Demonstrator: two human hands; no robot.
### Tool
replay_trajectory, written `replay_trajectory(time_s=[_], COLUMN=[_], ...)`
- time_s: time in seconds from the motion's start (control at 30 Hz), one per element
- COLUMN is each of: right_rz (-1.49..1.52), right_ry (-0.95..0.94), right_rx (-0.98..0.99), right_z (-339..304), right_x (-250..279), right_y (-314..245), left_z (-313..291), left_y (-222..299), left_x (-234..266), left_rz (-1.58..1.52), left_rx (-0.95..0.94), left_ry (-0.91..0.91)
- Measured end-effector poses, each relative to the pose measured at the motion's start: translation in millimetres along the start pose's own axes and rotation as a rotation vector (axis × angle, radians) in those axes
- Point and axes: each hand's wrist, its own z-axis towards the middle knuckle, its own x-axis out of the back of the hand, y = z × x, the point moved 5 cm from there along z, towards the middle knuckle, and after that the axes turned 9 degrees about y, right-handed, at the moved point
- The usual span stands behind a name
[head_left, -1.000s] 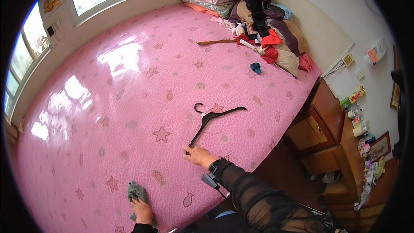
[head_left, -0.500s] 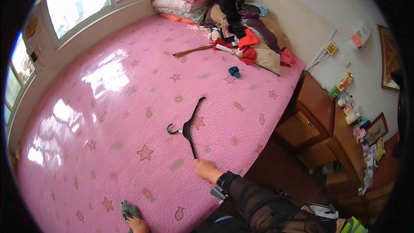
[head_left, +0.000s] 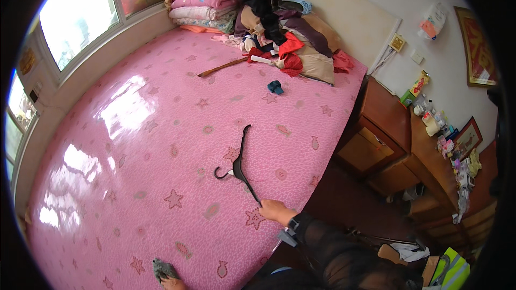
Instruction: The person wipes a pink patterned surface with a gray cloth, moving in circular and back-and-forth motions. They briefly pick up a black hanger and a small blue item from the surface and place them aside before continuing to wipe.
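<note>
My right hand is closed round one end of a black clothes hanger over the pink, star-patterned bed cover. The hanger's hook points left and its other arm reaches away from me. No garment hangs on it. At the lower edge, my left hand is closed on a small bundled grey cloth at the bed's surface. Its fingers are partly cut off by the frame. A balled dark teal cloth lies farther off on the bed.
A heap of clothes lies at the bed's far end beside stacked folded quilts. A brown stick sticks out from the heap. To the right stands a wooden desk crowded with small items. Windows line the left.
My right hand has moved right and a little nearer with the hanger. The view has shifted slightly, while my left hand stays on the grey cloth.
</note>
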Motion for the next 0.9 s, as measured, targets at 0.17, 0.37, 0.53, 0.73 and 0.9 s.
replay_trajectory(time_s=[0.17, 0.37, 0.53, 0.73, 0.9], right_rz=[0.003, -0.156, -0.327, -0.541, -0.266], right_ry=[0.167, 0.545, 0.736, 0.982, 0.434], right_rx=[-0.151, -0.146, -0.123, -0.21, -0.28], right_z=[-31.8, -50.3, -1.9, 48.2, 78.9], right_x=[32.2, 101.7, 198.9, 268.9, 139.9], right_y=[54.8, 97.4, 136.6, 154.2, 161.1], left_z=[-4.6, 2.8, 2.6, -0.4, -1.7], left_y=[1.2, 0.7, 1.5, 2.3, 6.3], left_x=[0.5, -15.4, -13.4, -7.4, -8.5], left_rz=[-0.069, -0.031, -0.03, -0.097, -0.063], left_rx=[0.089, 0.113, 0.131, 0.247, 0.247], left_ry=[0.052, 0.063, 0.047, 0.016, 0.03])
